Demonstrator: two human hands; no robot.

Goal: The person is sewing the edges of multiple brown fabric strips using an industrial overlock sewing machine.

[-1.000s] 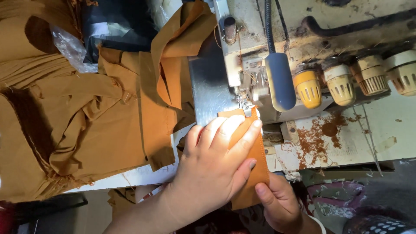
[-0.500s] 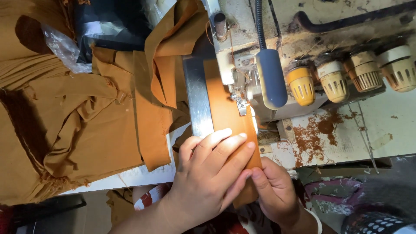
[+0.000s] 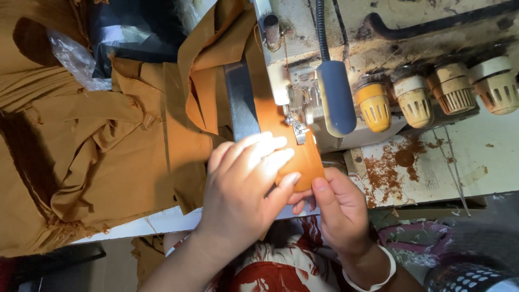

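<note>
Fingers (image 3: 254,157) of the left hand (image 3: 240,197) lie flat and close together, pressed down on the brown fabric strip (image 3: 294,157) that runs under the presser foot (image 3: 298,130) of the sewing machine (image 3: 346,59). This head view is the only one. The strip's long axis runs from the person's body away toward the machine, and its far part passes up beside the grey metal plate (image 3: 240,105); its near end curls off the table edge (image 3: 162,219) between the two hands. The right hand (image 3: 343,213) sits at that near end, thumb on top and fingers curled beneath, pinching the strip's lower right edge. So the strip lies directly under the left fingertips and just ahead of the right thumb, with the presser foot touching it just beyond the left fingertips. The left hand is the nearer of the two to the presser foot. A heap of the same brown cloth (image 3: 92,146) lies to the left, well apart from the stitching point. Four ribbed tension knobs (image 3: 416,100) stand in a row to the right on the machine.
</note>
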